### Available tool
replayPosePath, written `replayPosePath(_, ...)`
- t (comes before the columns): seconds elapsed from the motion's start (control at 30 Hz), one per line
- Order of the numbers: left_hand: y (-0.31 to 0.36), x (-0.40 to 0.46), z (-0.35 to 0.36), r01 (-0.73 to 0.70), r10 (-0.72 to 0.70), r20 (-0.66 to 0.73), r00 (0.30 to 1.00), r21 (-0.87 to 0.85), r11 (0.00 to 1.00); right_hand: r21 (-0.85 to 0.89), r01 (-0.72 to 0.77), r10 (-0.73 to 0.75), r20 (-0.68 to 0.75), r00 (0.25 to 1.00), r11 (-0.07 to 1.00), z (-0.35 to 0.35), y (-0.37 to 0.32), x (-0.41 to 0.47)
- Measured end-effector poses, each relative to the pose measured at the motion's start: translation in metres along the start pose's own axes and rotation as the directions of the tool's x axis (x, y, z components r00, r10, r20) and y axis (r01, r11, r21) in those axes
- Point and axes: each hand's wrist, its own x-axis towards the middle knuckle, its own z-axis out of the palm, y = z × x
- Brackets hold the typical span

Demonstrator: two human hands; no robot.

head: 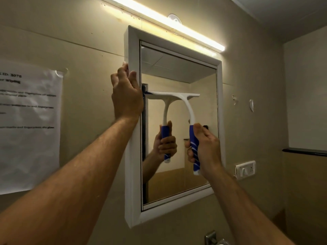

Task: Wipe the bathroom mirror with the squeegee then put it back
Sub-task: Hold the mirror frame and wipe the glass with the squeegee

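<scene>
A white-framed bathroom mirror (131,156) hangs on the beige wall. My right hand (206,149) grips the blue-and-white handle of a squeegee (190,110). Its white blade lies flat against the glass, about a third of the way down, on the left half of the mirror. My left hand (126,96) clasps the left edge of the frame, fingers curled round its outer side. The glass reflects the squeegee and my right hand.
A lit tube light (159,20) runs above the mirror. A printed paper sheet (30,128) is taped to the wall at left. A white switch plate (246,169) sits right of the mirror, with a dark ledge (304,151) beyond. A metal tap (214,239) shows below.
</scene>
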Motion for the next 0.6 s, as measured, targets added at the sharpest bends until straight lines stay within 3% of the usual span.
replayPosePath(0.27, 0.001, -0.001, -0.003, -0.018, 0.018, 0.001, 1.000, -0.035, 0.999, 0.000, 0.024, -0.024, -0.087, 0.996, 1.000, 0.023, -0.045, 0.026)
replayPosePath(0.6, 0.002, -0.002, -0.005, -0.026, 0.026, -0.005, 1.000, -0.061, 0.998, 0.009, -0.043, 0.043, -0.067, 0.997, 0.999, 0.005, -0.006, -0.009)
